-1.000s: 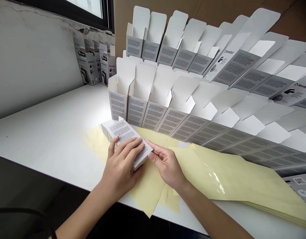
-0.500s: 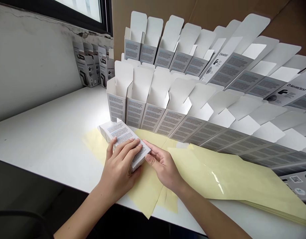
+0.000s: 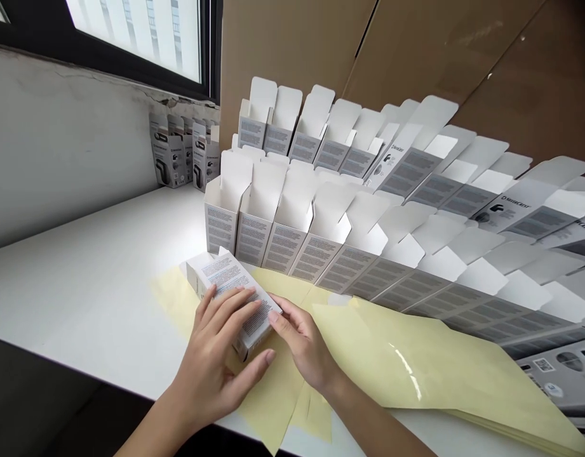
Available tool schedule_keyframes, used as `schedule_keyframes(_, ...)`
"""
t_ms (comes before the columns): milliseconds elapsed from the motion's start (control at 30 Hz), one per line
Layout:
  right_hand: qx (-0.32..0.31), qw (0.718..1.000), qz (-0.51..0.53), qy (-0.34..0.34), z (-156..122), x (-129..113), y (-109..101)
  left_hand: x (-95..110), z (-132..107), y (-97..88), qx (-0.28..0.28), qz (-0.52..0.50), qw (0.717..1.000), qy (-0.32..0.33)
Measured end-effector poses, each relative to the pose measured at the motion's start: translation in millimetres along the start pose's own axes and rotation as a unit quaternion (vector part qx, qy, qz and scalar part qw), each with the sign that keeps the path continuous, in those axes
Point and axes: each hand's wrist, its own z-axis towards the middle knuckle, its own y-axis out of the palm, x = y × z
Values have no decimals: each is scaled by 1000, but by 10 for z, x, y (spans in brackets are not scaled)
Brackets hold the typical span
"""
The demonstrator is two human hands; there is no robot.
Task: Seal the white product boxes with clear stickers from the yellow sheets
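Gripping one printed carton [image 3: 228, 276] between left hand [image 3: 211, 355] and right hand [image 3: 299, 343] at 6 o'clock, while upright cartons [image 3: 282, 244] at 12 o'clock are standing with flaps unclosed.

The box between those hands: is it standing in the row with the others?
No, the box is held between the left hand and right hand over yellow sheets, in front of the open boxes.
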Motion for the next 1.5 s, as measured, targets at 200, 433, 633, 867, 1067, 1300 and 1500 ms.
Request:
schedule_keyframes(200, 14, 1000, 18, 11, -47, -29, 23, -7, -18, -5, 133, 21, 970, -202)
schedule_keyframes(433, -10, 1000, 9, -14, -116, -70, -29, 173, 47, 1, 119, -101, 876, -456)
schedule_keyframes(633, -59, 995, -37, -71, -169, -118, -114, 382, 107, -35, 99, -359, 771, -517)
schedule_keyframes(867, -46, 970, -169, -171, -306, -254, -69, 425, 36, -14, 182, -343, 815, -431)
schedule_keyframes(1067, 54, 927, -258, -265, -303, -347, -217, 492, 335, -48, 184, -371, 856, -311)
schedule_keyframes(1300, 173, 899, -252, -313, -107, -895, -464, 519, 1288, -114, 109, -392, 890, -208)
schedule_keyframes(1500, 276, 883, -289, -248, 342, -1768, -918, 483, 2470, 15, -28, -428, 896, -119)
